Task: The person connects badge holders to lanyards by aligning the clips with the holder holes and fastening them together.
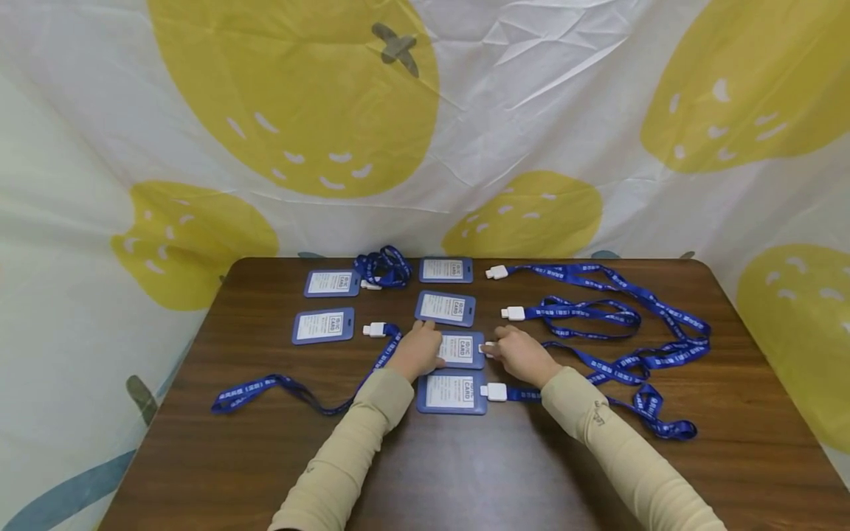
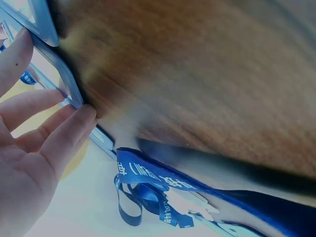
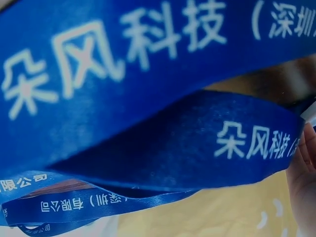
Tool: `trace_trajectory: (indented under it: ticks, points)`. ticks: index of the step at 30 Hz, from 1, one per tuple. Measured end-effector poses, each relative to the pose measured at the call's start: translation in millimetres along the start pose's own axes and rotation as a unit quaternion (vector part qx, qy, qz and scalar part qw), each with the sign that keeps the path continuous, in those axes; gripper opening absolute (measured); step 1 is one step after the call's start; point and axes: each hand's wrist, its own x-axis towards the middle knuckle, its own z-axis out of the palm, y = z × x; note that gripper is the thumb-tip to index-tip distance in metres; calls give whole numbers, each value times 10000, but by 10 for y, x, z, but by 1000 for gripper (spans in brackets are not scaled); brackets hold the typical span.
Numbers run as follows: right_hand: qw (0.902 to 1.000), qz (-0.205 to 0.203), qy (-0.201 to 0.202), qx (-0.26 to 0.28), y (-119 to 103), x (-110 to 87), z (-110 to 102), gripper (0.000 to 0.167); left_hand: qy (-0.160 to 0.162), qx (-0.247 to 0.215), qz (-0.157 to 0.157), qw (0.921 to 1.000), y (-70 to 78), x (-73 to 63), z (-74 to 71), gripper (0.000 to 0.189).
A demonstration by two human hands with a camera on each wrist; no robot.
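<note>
In the head view my left hand (image 1: 418, 350) holds a blue ID card holder (image 1: 461, 349) by its left end, third down in the middle column. The left wrist view has thumb and fingertips along the holder's edge (image 2: 69, 81). My right hand (image 1: 524, 355) pinches a white lanyard clip (image 1: 488, 349) at the holder's slotted right end. From that hand a blue lanyard (image 3: 247, 143) with white lettering runs off, filling much of the right wrist view. Just below lies another card holder (image 1: 451, 392), with a white clip (image 1: 495, 391) at its slot.
Two more card holders (image 1: 446, 308) lie farther up this column. At the right, blue lanyards (image 1: 591, 324) spread in loops, two with white clips. On the left are two card holders (image 1: 323, 326), a bundled lanyard (image 1: 385, 267) and a stretched-out one (image 1: 292, 387). A patterned curtain (image 1: 518, 110) hangs behind the wooden table (image 1: 465, 472).
</note>
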Motion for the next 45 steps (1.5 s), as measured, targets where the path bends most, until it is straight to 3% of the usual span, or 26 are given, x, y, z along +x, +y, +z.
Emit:
trace_trajectory:
  ticks: [4,15,25,37,45]
  points:
    - [9999,112,-28,26,2,2,14,27,53,6,60,10000,-5,-5,-1,36]
    - [9976,-208,-133,-643,8,24,22,24,146,50,151,9998,-12,7,18,36]
    - [9996,22,242,-176,19,-14,37,17,249,-120,68,9996,-25,15,18,38]
    - [9980,517,122,344,16,-11,-13,30,359,-492,86,9981,-99,9,55,35]
    - [9972,577,127,453,41,-21,-41,24,506,-770,269,9954,-136,-27,28,47]
